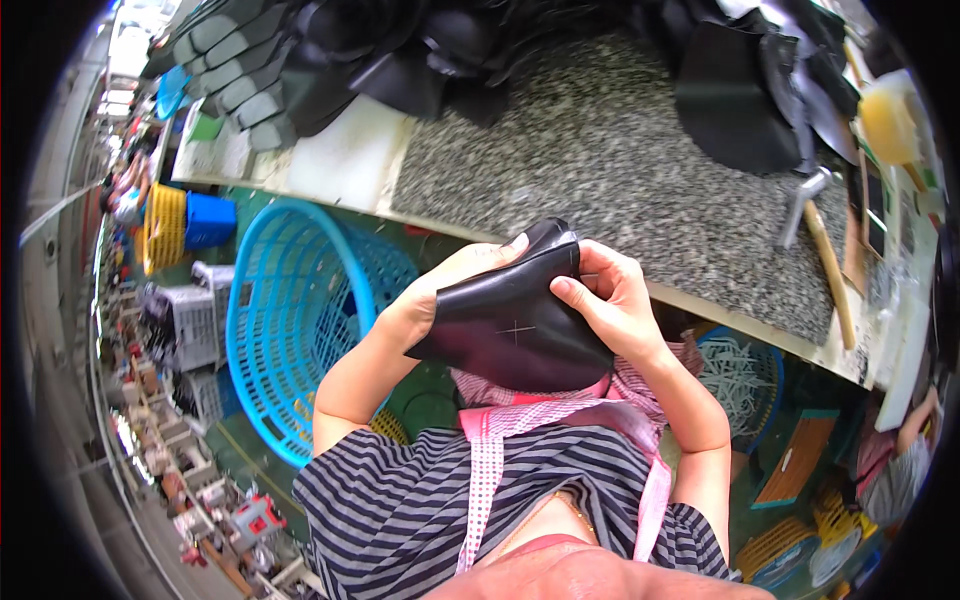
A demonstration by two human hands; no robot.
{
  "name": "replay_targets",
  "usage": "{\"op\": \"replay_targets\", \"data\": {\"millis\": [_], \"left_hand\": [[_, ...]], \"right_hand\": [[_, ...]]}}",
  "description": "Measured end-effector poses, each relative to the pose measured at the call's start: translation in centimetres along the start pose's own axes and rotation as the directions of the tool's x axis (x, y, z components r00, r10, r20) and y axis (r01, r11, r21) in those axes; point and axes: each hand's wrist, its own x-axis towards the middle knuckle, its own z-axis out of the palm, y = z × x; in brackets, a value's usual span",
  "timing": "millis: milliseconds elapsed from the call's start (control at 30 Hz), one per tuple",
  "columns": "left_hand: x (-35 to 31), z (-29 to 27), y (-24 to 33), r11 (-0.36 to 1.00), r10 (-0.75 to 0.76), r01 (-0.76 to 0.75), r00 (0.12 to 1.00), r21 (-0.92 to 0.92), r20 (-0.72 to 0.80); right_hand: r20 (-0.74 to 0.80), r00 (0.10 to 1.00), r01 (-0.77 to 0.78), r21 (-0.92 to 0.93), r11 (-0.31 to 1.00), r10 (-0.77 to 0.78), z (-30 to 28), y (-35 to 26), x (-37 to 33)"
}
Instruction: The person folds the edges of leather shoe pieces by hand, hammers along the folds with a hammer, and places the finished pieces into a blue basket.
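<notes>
Between my two hands is a black leather piece (515, 325), folded over and seamed at its top, like a shoe or boot upper. A pale cross is marked on its smooth face. My left hand (455, 275) grips its upper left side, thumb lying along the fold and the other fingers hidden behind. On the right, my right hand (615, 300) pinches the edge near the top seam between thumb and curled fingers. The piece is held up in front of my apron (485, 450), off the bench.
A speckled stone slab (590, 130) lies on the bench beyond my hands. Black leather pieces (740, 100) are piled along its far side. A hammer (828, 255) rests at the right. Left of me stands a blue basket (240, 330); a bin of white strips (740, 385) sits below the bench.
</notes>
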Motion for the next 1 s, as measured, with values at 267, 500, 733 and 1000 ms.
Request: {"op": "replay_targets", "data": {"millis": [267,500,733,1000], "left_hand": [[-4.1,-3.1,-4.3,0.950,0.025,-0.048,0.997,-0.308,-0.078],[-5.5,-4.5,-6.1,0.893,-0.017,-0.032,0.994,-0.449,-0.104],[-5.4,-7.6,-10.2,0.576,0.136,0.137,0.956,-0.806,0.260],[-6.5,-6.9,-11.2,0.458,-0.174,0.099,0.985,-0.883,0.021]], "right_hand": [[0.128,0.984,-0.136,0.062,0.989,0.127,1.5,5.0,0.8],[0.161,0.980,-0.098,-0.129,0.987,0.118,2.0,6.7,1.5],[0.234,0.951,-0.161,-0.183,0.970,0.202,2.0,9.1,2.1],[0.292,0.904,-0.272,-0.170,0.947,0.312,1.9,10.5,2.5]]}}
